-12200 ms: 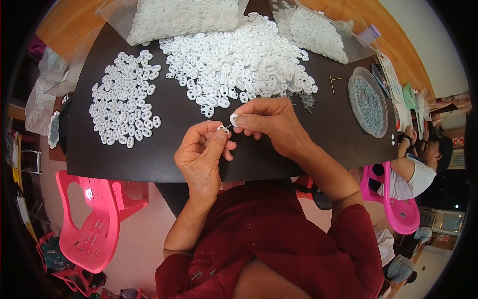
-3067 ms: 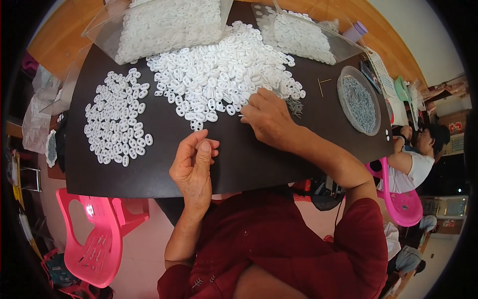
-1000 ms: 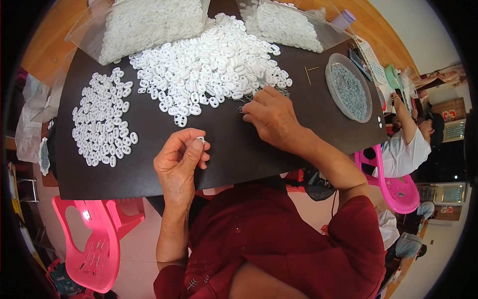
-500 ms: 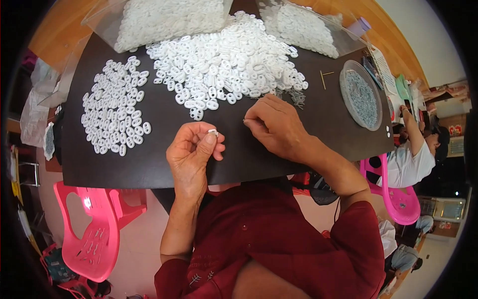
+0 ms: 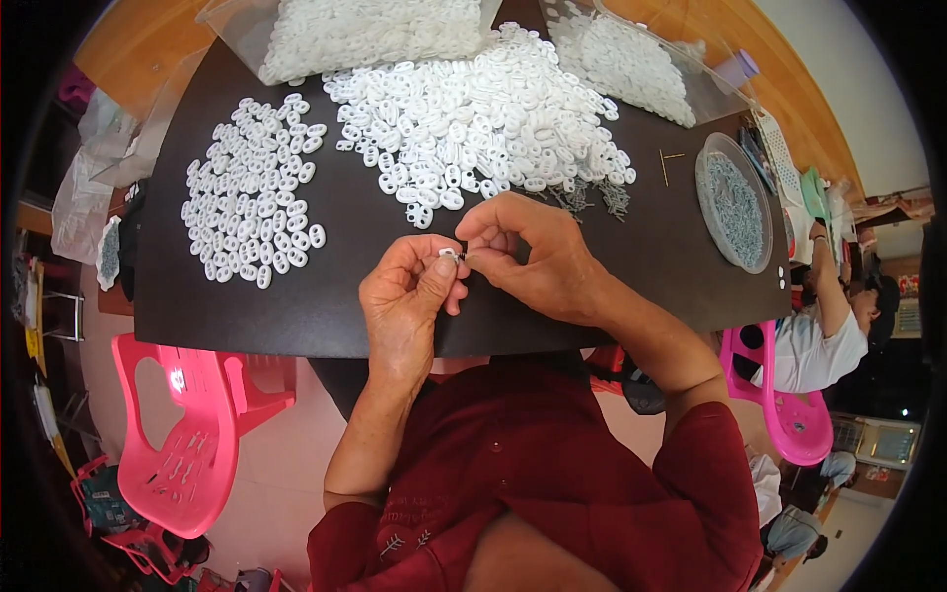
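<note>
Above the near part of the dark table, my left hand (image 5: 404, 296) pinches a small white oval plastic piece (image 5: 449, 254) between thumb and fingers. My right hand (image 5: 533, 252) is closed, its thumb and forefinger at the right side of that piece. A tiny dark screw (image 5: 463, 256) shows at its fingertips, touching or very near the white piece; the fingers hide most of it. Beyond the hands lies a big heap of white oval pieces (image 5: 473, 118) with two holes each. Small grey screws (image 5: 614, 197) lie at the heap's right front edge.
On the left is a spread of white oval pieces (image 5: 252, 197). Clear bins of white pieces (image 5: 380, 39) stand at the back. A round clear tub (image 5: 735, 202) of screws and two thin brass-coloured rods (image 5: 666, 168) lie right. Pink chairs (image 5: 178, 444) flank me; another person (image 5: 824, 316) sits far right.
My right hand has come left from beside the screws to the white piece in my left hand. The left hand still holds the piece. The whole view has shifted slightly.
</note>
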{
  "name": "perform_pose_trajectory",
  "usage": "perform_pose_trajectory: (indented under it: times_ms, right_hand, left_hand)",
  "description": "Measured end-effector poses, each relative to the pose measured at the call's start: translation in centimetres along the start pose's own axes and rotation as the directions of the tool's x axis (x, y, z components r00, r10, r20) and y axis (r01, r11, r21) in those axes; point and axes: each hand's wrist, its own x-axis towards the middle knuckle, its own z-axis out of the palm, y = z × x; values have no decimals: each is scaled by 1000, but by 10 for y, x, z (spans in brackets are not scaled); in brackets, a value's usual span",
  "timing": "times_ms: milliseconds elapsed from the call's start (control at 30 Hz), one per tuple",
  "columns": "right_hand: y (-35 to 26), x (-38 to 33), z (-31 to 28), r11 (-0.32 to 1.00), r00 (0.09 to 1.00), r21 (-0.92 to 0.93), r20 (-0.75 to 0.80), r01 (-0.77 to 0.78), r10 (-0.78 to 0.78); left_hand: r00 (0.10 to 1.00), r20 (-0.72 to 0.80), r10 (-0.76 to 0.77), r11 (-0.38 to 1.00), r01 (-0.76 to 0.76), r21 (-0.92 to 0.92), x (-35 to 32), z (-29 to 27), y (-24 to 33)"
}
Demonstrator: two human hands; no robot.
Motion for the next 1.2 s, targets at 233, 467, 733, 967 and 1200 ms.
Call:
perform_pose_trajectory:
  times_ms: [233,467,733,967,1200]
  right_hand:
    - [-2,1,-1,998,996,18,68,-62,60]
    - [-5,3,-4,992,988,54,107,-115,108]
    - [-2,2,-1,986,994,132,45,-104,99]
    - [3,-2,10,989,995,108,1,-98,99]
    - [5,-4,17,979,991,178,-74,-98,113]
  left_hand:
    - [1000,30,-7,999,6,32,0,-4,-1]
    - [999,40,-23,998,20,66,0,-4,-1]
    - [999,38,-4,995,0,96,-1,-3,-3]
    - [997,-36,71,993,-67,100,-5,3,-9]
    - [983,-71,168,975,-155,162,-4,2,-11]
